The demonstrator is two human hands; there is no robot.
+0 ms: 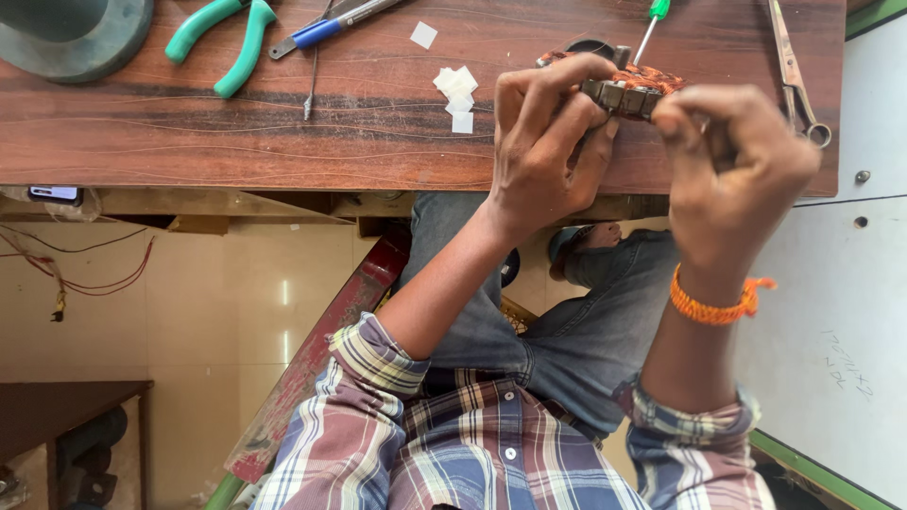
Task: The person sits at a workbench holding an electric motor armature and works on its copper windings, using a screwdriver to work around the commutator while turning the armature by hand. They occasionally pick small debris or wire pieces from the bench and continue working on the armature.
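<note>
I am gripping the copper-wound stator (pixel 625 87) in both my left hand (pixel 543 142) and right hand (pixel 732 161) over the wooden bench (pixel 283 123). White paper slips (pixel 455 93), green pliers (pixel 225 42) and scissors (pixel 795 76) are lying around it, and my fingers are hiding most of it.

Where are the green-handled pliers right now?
In the head view, the green-handled pliers lie at the wooden table's upper left, between the dark round base and the blue-handled tool.

I see green-handled pliers (pixel 223 42) at upper left of the frame, a blue-handled tool (pixel 331 26) beside them, small white paper squares (pixel 455 90) at top centre, scissors (pixel 795 80) at upper right, a dark round base (pixel 71 36) in the top-left corner, all on my brown wooden bench (pixel 283 132).
</note>
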